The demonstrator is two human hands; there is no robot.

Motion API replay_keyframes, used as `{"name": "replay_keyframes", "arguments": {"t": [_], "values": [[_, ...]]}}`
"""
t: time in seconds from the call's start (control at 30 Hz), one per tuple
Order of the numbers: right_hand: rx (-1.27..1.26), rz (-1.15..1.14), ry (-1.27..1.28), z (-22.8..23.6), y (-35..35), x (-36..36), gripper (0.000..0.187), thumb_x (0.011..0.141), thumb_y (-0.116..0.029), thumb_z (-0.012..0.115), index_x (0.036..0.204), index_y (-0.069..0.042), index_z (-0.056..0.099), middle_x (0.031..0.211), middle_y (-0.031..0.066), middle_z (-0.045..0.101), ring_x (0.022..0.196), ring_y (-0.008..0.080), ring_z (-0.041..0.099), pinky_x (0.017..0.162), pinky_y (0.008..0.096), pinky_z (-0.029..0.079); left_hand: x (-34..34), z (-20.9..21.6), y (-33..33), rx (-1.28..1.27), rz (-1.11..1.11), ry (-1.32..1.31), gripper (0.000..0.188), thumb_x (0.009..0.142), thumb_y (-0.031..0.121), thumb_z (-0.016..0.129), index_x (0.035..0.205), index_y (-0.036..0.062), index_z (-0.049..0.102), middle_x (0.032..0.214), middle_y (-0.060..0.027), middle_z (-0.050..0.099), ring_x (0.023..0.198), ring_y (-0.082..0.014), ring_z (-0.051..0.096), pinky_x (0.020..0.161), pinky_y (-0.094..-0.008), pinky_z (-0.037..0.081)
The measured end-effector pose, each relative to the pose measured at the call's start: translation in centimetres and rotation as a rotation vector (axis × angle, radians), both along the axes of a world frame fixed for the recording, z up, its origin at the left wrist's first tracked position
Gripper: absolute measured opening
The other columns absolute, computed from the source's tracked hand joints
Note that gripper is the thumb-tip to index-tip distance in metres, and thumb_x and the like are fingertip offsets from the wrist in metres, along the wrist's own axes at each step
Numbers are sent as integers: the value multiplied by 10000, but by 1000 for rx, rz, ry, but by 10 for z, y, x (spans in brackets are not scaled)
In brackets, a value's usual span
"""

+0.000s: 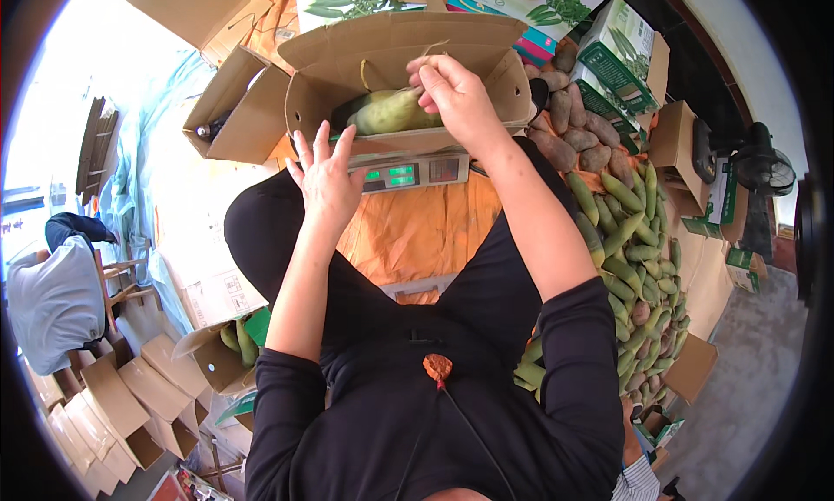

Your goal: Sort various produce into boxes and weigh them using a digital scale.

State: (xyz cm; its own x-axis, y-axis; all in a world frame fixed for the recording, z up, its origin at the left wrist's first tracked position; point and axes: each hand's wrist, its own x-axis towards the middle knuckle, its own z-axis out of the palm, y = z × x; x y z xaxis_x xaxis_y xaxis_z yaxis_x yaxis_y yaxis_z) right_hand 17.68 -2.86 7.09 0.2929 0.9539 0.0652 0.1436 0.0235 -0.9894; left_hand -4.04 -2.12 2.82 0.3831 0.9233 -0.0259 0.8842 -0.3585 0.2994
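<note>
Black sleeves fill the foreground. Left hand [326, 175] spread flat, grip empty, against the front wall of the open cardboard box [395, 45] on the scale [408, 171]. Right hand [456, 92] pinches a thin string over green fruit [391, 112] inside the box. Orange cloth [417, 232] underneath; fruit pile [634, 240] to the right. Box interior mostly hidden.

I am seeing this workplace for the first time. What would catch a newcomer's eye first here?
First, the open cardboard box at top centre, on a scale with a green display; the right hand reaches in over greenish fruit, while the left hand spreads open by the scale. Next, a long heap of green and brown fruit runs down the right.
</note>
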Motion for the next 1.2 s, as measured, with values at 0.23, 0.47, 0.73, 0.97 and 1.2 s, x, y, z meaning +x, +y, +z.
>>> {"name": "replay_keyframes", "arguments": {"t": [0.23,0.47,0.73,0.97,1.2], "values": [[-36,-184,73,5,-64,66,252,932,-174,580,1147,-47,614,1043,48,661,866,107,615,737,239,486,-3,-6,-1,17,-6,-4,643,774,184,730,1359,255,474,1486,-102,330,1415,-421,140,1081,-647,139],[-209,-734,99,-57,-208,134,217,950,-176,557,1113,-51,626,982,30,663,806,95,597,702,235,475,-3,-8,-1,17,14,7,652,766,187,737,1359,259,476,1491,-94,325,1424,-399,128,1090,-639,125],[-860,-670,39,-237,-433,111,137,871,-147,570,988,-101,626,752,-6,596,609,97,558,486,235,422,0,-12,-2,110,-45,-6,650,777,193,728,1365,295,469,1501,-58,312,1435,-342,136,1099,-621,122],[-1517,-625,468,-335,-576,27,114,866,-228,529,909,-142,591,743,3,588,615,160,595,519,345,473,2,-31,4,246,-160,88,661,761,295,745,1354,371,464,1477,-7,363,1406,-354,215,1050,-635,216],[-1177,327,-200,-370,-586,-61,99,863,-196,537,825,-124,594,747,0,574,616,147,558,540,355,481,-9,-43,5,248,-218,71,682,800,254,702,1408,341,404,1496,-45,333,1422,-374,163,1078,-627,151]]}}
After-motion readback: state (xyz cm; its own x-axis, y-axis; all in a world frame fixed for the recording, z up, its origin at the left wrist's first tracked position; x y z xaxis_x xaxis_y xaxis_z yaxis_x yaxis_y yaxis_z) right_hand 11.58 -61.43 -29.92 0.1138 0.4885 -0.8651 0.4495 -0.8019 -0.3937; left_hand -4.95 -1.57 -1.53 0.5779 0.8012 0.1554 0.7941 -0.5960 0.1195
